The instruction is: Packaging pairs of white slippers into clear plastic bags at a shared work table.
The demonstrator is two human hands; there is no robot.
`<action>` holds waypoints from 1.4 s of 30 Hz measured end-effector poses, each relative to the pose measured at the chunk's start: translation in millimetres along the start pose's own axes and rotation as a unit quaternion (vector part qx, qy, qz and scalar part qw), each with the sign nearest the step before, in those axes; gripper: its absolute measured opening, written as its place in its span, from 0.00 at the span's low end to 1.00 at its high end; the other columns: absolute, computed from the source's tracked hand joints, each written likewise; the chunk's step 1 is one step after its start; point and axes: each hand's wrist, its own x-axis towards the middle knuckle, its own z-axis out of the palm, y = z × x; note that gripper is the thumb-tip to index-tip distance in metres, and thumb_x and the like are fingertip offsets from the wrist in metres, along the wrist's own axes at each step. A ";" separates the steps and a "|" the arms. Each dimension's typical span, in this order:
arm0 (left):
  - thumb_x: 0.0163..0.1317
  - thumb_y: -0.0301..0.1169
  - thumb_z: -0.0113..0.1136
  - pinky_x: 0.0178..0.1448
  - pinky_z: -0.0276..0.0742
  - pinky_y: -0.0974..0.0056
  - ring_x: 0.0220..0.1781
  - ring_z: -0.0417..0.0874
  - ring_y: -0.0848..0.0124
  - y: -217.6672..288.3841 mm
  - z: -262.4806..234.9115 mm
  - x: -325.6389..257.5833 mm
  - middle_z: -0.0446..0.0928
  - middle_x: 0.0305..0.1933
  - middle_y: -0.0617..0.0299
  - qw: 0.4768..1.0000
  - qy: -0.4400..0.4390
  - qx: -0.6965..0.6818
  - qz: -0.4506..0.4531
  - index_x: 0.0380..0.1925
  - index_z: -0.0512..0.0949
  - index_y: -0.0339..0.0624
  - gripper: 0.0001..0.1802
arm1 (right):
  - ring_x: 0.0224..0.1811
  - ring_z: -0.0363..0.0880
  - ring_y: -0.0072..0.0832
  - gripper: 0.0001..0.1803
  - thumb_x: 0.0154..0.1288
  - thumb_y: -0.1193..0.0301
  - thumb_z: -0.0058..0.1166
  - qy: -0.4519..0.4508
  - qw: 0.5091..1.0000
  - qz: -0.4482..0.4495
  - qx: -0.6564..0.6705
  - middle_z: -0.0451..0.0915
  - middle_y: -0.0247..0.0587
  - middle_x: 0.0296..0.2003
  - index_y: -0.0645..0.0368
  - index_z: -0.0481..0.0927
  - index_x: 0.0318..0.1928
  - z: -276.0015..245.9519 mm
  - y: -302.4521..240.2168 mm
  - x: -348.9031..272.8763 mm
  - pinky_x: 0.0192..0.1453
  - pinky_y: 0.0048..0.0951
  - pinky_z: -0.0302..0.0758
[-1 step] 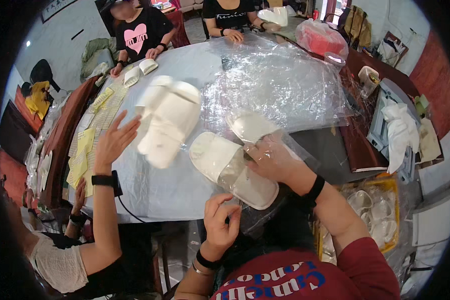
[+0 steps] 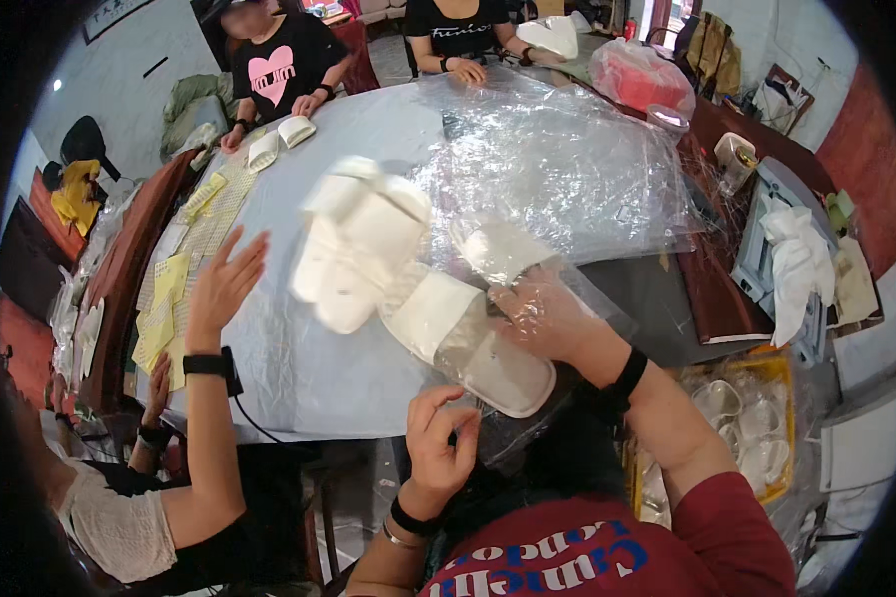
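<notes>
A pair of white open-toe slippers lies before me: one slipper points toward my body, the other sits farther off to the right. My right hand is closed on the slippers, with clear plastic film around it. Beside the near slipper's end, my left hand has curled fingers; whatever they pinch, if anything, is too small to make out. Another pair of white slippers, blurred by motion, overlaps the near slipper's far end in the picture. No hand touches that pair.
At the left, a co-worker's open hand hovers over the table. Clear plastic sheets cover its far right. A yellow crate of wrapped slippers stands at my right. Two people sit across, with white slippers near one.
The blurred slipper pair has moved right, away from the co-worker's hand, and now meets my slipper in the picture. Both my hands have stayed in place.
</notes>
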 end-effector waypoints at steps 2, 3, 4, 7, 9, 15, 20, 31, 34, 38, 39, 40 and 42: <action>0.52 0.19 0.64 0.52 0.73 0.56 0.48 0.77 0.52 -2.5 0.6 -2.2 0.77 0.46 0.47 1.000 -0.001 -0.001 0.004 0.32 0.78 0.38 0.07 | 0.44 0.76 0.51 0.18 0.56 0.60 0.61 -0.014 0.999 0.004 -0.043 0.77 0.53 0.38 0.60 0.77 0.40 -5.2 0.4 3.8 0.55 0.54 0.68; 0.50 0.19 0.66 0.51 0.72 0.56 0.46 0.77 0.52 -4.2 1.1 -3.1 0.77 0.46 0.49 1.000 -0.003 -0.001 0.008 0.32 0.79 0.39 0.09 | 0.44 0.76 0.51 0.18 0.56 0.60 0.61 -0.014 0.999 0.003 -0.042 0.77 0.53 0.38 0.60 0.77 0.40 -1.4 1.5 3.8 0.55 0.54 0.68; 0.50 0.19 0.66 0.51 0.72 0.56 0.46 0.77 0.52 -5.0 2.8 -3.9 0.77 0.46 0.49 1.000 -0.002 -0.001 0.009 0.32 0.79 0.39 0.09 | 0.44 0.75 0.51 0.16 0.56 0.61 0.61 0.035 0.999 -0.015 -0.034 0.77 0.52 0.38 0.59 0.77 0.39 2.2 3.8 3.8 0.53 0.55 0.69; 0.51 0.19 0.66 0.52 0.73 0.56 0.47 0.77 0.52 -6.9 3.6 -6.5 0.77 0.46 0.49 1.000 0.006 -0.013 -0.002 0.32 0.78 0.39 0.09 | 0.45 0.75 0.49 0.15 0.57 0.61 0.60 0.059 0.998 -0.022 -0.011 0.76 0.51 0.37 0.59 0.76 0.37 4.7 6.3 1.9 0.52 0.55 0.68; 0.53 0.18 0.63 0.57 0.72 0.55 0.51 0.77 0.51 -8.0 0.9 -6.8 0.76 0.49 0.45 0.999 -0.007 -0.025 -0.019 0.33 0.78 0.37 0.07 | 0.46 0.75 0.49 0.15 0.57 0.61 0.60 0.034 0.999 -0.011 0.004 0.76 0.51 0.37 0.58 0.76 0.37 1.1 2.9 2.0 0.52 0.56 0.68; 0.52 0.23 0.67 0.63 0.65 0.47 0.60 0.73 0.47 5.8 13.4 8.1 0.74 0.57 0.47 0.998 0.032 0.052 -0.001 0.41 0.81 0.42 0.14 | 0.39 0.77 0.41 0.16 0.61 0.59 0.58 0.013 0.997 -0.068 -0.024 0.77 0.45 0.34 0.56 0.78 0.43 11.5 0.7 -3.3 0.50 0.52 0.69; 0.52 0.25 0.68 0.65 0.57 0.39 0.64 0.71 0.49 5.4 23.0 9.7 0.74 0.61 0.53 0.998 -0.019 0.047 0.036 0.43 0.82 0.51 0.16 | 0.40 0.78 0.36 0.16 0.64 0.56 0.54 -0.041 0.997 0.042 -0.058 0.80 0.43 0.32 0.52 0.78 0.45 15.9 -8.2 3.3 0.51 0.50 0.68; 0.54 0.24 0.66 0.77 0.47 0.48 0.58 0.81 0.57 58.4 25.3 22.2 0.83 0.50 0.59 0.976 -0.115 -0.093 0.161 0.35 0.82 0.48 0.09 | 0.54 0.73 0.58 0.28 0.62 0.53 0.56 0.030 0.984 0.128 -0.118 0.81 0.55 0.44 0.59 0.77 0.55 -68.8 -13.0 -59.9 0.63 0.64 0.55; 0.55 0.25 0.66 0.76 0.48 0.48 0.58 0.81 0.56 60.9 33.7 27.6 0.82 0.50 0.59 0.969 -0.133 -0.101 0.182 0.36 0.82 0.48 0.08 | 0.54 0.73 0.56 0.25 0.62 0.54 0.57 0.067 0.981 0.164 -0.075 0.81 0.57 0.41 0.62 0.78 0.49 -73.7 -8.0 -68.2 0.62 0.59 0.59; 0.55 0.26 0.67 0.76 0.50 0.49 0.60 0.79 0.56 60.4 43.9 27.0 0.81 0.53 0.59 0.967 -0.152 -0.101 0.178 0.36 0.81 0.48 0.09 | 0.49 0.75 0.54 0.21 0.62 0.56 0.58 -0.011 0.983 0.162 -0.080 0.81 0.57 0.35 0.62 0.79 0.43 -67.3 -1.9 -68.3 0.60 0.55 0.62; 0.55 0.26 0.67 0.76 0.50 0.49 0.60 0.79 0.56 58.1 44.3 26.9 0.81 0.53 0.59 0.965 -0.157 -0.105 0.182 0.36 0.81 0.48 0.09 | 0.50 0.75 0.54 0.21 0.60 0.55 0.58 -0.032 0.976 0.187 -0.104 0.81 0.55 0.37 0.60 0.79 0.44 -66.2 0.4 -66.9 0.59 0.58 0.61; 0.55 0.26 0.66 0.73 0.53 0.47 0.61 0.78 0.58 57.9 43.1 23.8 0.80 0.54 0.61 0.966 -0.159 -0.091 0.181 0.37 0.81 0.49 0.09 | 0.51 0.74 0.54 0.22 0.59 0.55 0.58 -0.054 0.968 0.208 -0.129 0.81 0.53 0.39 0.59 0.79 0.44 -66.0 1.0 -67.1 0.58 0.61 0.60; 0.56 0.27 0.65 0.70 0.56 0.45 0.62 0.77 0.59 60.0 44.1 20.9 0.79 0.55 0.62 0.966 -0.163 -0.080 0.183 0.39 0.80 0.49 0.10 | 0.49 0.75 0.54 0.21 0.59 0.55 0.59 0.000 0.971 0.203 -0.127 0.81 0.52 0.38 0.59 0.79 0.42 -55.3 6.5 -70.2 0.58 0.60 0.60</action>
